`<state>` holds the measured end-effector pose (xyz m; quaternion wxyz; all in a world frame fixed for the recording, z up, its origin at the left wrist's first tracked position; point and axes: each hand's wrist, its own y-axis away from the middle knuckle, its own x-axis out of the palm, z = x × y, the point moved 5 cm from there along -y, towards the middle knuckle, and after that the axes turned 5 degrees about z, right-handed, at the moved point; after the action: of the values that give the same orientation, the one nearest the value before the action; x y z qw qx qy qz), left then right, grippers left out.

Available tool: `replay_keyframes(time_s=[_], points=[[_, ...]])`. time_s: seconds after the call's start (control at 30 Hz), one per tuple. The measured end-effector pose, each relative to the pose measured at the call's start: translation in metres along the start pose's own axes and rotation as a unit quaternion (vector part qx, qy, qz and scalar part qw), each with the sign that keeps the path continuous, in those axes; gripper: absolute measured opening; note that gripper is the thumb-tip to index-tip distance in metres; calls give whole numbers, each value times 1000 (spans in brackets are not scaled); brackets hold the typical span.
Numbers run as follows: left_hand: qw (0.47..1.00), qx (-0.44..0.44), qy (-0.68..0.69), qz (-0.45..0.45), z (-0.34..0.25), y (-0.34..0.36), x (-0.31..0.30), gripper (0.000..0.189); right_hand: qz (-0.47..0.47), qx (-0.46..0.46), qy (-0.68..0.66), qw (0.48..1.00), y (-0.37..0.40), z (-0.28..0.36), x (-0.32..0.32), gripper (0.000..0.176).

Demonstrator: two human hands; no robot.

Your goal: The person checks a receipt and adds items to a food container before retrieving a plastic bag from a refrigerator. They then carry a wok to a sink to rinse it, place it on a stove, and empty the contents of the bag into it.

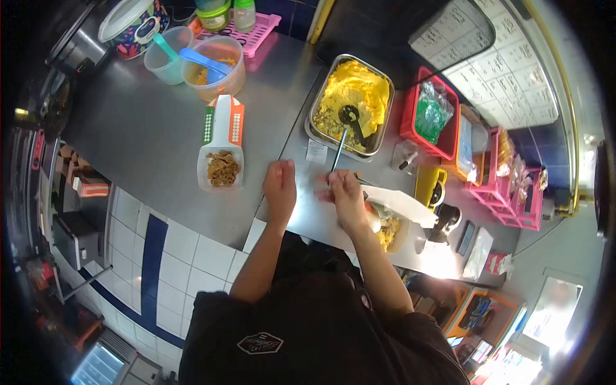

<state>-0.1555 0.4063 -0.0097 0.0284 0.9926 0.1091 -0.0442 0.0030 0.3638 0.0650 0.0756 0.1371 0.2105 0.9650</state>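
Observation:
My right hand (pixel 346 194) is closed around the end of a serving spoon's thin handle (pixel 339 153); some of its fingers are blurred. The spoon's dark head (pixel 349 115) rests in a metal pan of yellow mash-like food (pixel 359 86). Over the counter's front edge, my left hand (pixel 280 189) has its fingers curled together, and nothing shows in them. To its left stands an open carton (pixel 226 125) with brown crumbly food (pixel 223 168) in it. Beside my right forearm lies another open carton (pixel 404 204) holding yellowish food (pixel 387 232), partly hidden.
Behind the left carton stands a clear tub (pixel 215 86) with a blue utensil (pixel 204 63), beside a greenish tub (pixel 165 64). A red bin (pixel 443 135) with bagged items, a yellow container (pixel 428 186) and a pink rack (pixel 513 192) line the right side. Tiled floor (pixel 199 244) lies below the counter.

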Motion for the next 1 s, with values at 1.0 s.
replay_keyframes(time_s=[1.0], points=[[901, -84, 9, 425, -19, 371, 333, 13, -386, -135, 479, 777, 256, -86, -472, 31]])
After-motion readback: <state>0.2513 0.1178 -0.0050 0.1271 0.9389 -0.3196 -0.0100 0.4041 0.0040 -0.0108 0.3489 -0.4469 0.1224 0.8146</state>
